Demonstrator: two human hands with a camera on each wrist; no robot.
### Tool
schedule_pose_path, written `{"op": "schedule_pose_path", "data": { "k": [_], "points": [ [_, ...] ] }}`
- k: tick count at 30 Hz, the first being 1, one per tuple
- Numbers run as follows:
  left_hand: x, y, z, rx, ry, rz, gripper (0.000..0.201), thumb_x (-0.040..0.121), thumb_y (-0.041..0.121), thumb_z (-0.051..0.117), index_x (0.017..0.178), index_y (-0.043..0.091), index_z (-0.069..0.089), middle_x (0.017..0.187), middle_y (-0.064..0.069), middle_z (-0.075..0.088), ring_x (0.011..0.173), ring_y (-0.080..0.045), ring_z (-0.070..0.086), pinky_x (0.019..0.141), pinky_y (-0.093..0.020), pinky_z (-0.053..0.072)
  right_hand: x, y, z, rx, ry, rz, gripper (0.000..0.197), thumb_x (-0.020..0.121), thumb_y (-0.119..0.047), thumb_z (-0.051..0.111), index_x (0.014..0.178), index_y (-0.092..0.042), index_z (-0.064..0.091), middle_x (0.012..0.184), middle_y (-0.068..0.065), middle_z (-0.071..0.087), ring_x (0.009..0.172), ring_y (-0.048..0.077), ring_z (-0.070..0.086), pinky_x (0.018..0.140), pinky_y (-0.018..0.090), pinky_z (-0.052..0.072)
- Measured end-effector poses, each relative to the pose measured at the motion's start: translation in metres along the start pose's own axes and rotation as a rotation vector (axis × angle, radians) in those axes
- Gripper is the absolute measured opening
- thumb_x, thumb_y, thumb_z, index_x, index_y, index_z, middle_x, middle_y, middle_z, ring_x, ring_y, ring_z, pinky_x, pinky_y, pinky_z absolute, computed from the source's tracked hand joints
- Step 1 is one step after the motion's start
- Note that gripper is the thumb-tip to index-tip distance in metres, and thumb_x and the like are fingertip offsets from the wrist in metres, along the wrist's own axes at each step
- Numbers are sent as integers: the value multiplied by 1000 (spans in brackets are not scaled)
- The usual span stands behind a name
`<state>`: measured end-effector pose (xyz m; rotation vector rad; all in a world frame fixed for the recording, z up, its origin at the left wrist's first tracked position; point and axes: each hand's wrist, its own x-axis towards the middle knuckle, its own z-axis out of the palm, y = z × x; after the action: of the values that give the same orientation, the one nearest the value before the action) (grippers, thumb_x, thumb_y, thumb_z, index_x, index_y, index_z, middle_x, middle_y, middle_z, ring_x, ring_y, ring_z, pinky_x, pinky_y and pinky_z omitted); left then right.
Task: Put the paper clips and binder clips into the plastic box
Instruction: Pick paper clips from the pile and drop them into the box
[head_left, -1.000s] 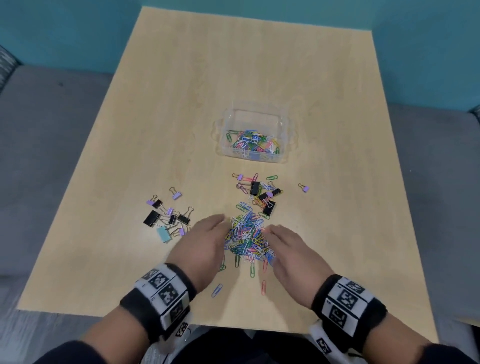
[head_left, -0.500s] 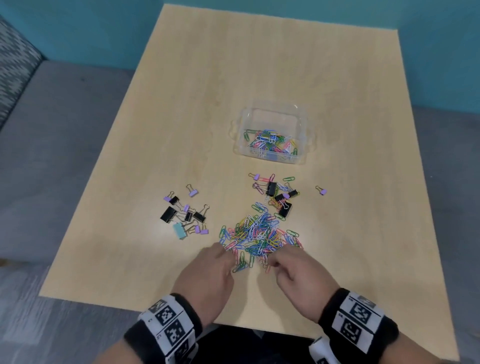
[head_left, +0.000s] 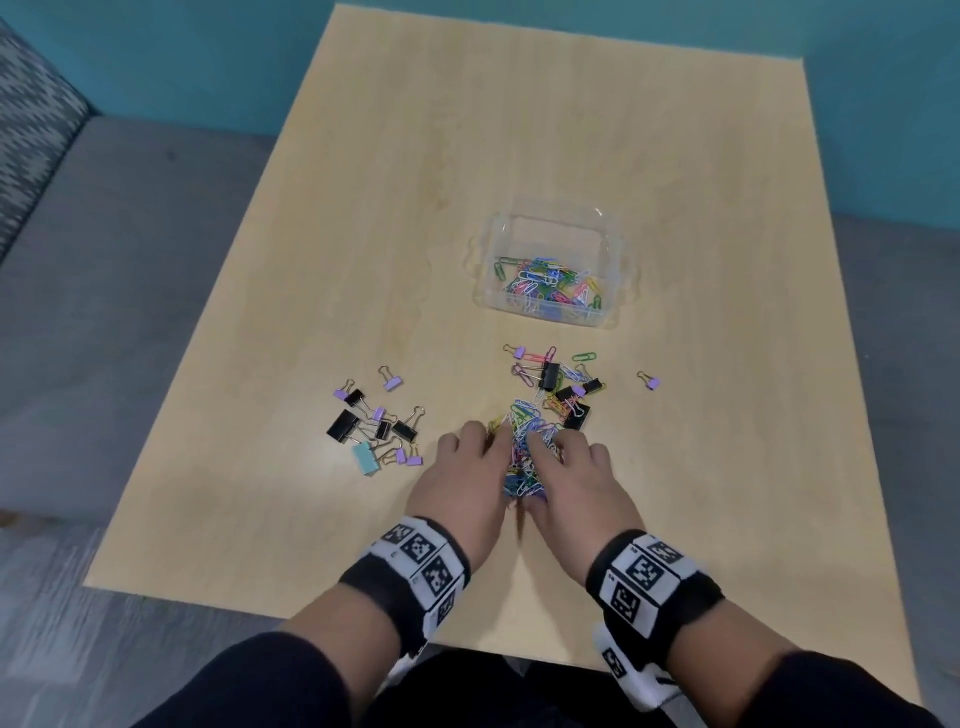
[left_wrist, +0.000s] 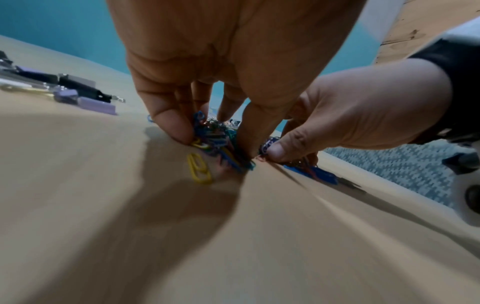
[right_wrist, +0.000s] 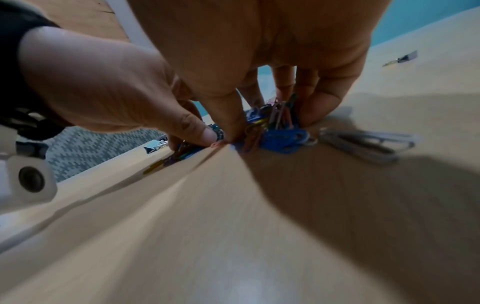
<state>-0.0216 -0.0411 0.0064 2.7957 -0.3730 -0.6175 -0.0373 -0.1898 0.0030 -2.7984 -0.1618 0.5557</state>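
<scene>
A clear plastic box (head_left: 485, 270) sits mid-table with several coloured paper clips (head_left: 550, 283) inside. Nearer me, a heap of coloured paper clips (head_left: 524, 447) is squeezed between my two hands. My left hand (head_left: 470, 467) grips it from the left, and in the left wrist view its thumb and fingers pinch the clips (left_wrist: 213, 133). My right hand (head_left: 571, 478) grips it from the right, fingers curled round the clips (right_wrist: 275, 127). A yellow clip (left_wrist: 200, 170) lies loose beside them. Binder clips lie in a left group (head_left: 374, 426) and a middle group (head_left: 563, 389).
A lone purple binder clip (head_left: 650, 382) lies to the right of the middle group. A pale paper clip (right_wrist: 363, 144) rests on the wooden table (head_left: 363, 208) by my right hand. Grey seating (head_left: 104, 312) flanks the table, and the table's near edge is just behind my wrists.
The spread-out paper clips have been pushed into a narrow heap. Both hands have moved inward and slightly forward, and now press together around it.
</scene>
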Motion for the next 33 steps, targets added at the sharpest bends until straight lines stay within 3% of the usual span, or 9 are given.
{"op": "schedule_pose_path", "data": {
  "k": [8, 13, 17, 20, 22, 25, 27, 30, 33],
  "points": [
    [4, -2, -10, 62, -16, 95, 37, 76, -1, 51, 106, 20, 44, 107, -4, 38, 87, -23, 42, 60, -33, 30, 4, 9, 0, -64, -7, -84, 49, 68, -5, 72, 108, -21, 47, 104, 6, 46, 80, 28, 50, 56, 37, 46],
    [4, 0, -13, 54, -20, 94, 34, 76, -3, 48, 102, 19, 44, 108, -5, 39, 85, -24, 40, 59, -34, 27, 5, 10, -3, -33, -15, -107, 44, 65, -7, 76, 87, -22, 41, 91, 5, 44, 63, 27, 49, 46, 37, 44],
    [7, -2, -6, 36, 0, 96, 58, 75, -1, 50, 126, 23, 37, 110, -5, 39, 82, -24, 41, 60, -33, 30, 5, 11, -9, -34, 4, -155, 40, 67, -12, 79, 81, -20, 42, 81, 5, 47, 52, 26, 48, 41, 30, 32],
    [9, -1, -6, 24, -10, 105, 39, 74, -3, 48, 104, 20, 43, 104, -5, 38, 76, -21, 31, 59, -33, 29, 5, 12, -13, -41, 20, -168, 42, 63, -12, 83, 76, -20, 44, 74, 2, 47, 45, 21, 42, 43, 26, 22],
    [11, -1, -7, 27, -4, 121, 36, 72, -6, 48, 86, 22, 31, 101, -5, 37, 74, -20, 27, 57, -34, 28, 6, 14, -13, -12, 29, -155, 39, 63, -8, 80, 73, -21, 45, 73, -1, 46, 46, 18, 29, 44, 24, 20],
    [13, -3, -7, 32, 1, 159, 42, 69, -8, 50, 82, 23, 25, 98, -6, 39, 73, -20, 28, 57, -35, 29, 5, 20, -15, 62, 30, -105, 23, 74, -5, 70, 78, -18, 51, 78, -2, 45, 53, 15, 28, 47, 26, 25],
    [15, -6, -7, 13, 4, 186, 41, 66, -9, 51, 79, 22, 28, 91, -6, 41, 70, -21, 29, 55, -35, 29, 4, 22, -20, 104, -18, -76, 5, 88, -12, 59, 87, -15, 55, 86, -1, 46, 61, 19, 39, 53, 30, 33],
    [14, -10, -12, -50, -4, 207, 35, 60, -9, 56, 69, 18, 35, 75, -4, 43, 56, -21, 33, 46, -32, 29, 2, 23, -31, 194, -93, -44, 11, 96, -24, 47, 98, -16, 55, 93, -2, 47, 76, 21, 51, 66, 34, 42],
    [11, -12, -18, -153, 51, 164, 16, 75, 2, 64, 72, 15, 55, 76, 1, 48, 58, -20, 48, 49, -31, 40, 1, 26, -43, 312, -105, -16, 11, 93, -26, 52, 99, -20, 57, 92, -5, 50, 81, 18, 53, 73, 34, 43]
  ]
}}
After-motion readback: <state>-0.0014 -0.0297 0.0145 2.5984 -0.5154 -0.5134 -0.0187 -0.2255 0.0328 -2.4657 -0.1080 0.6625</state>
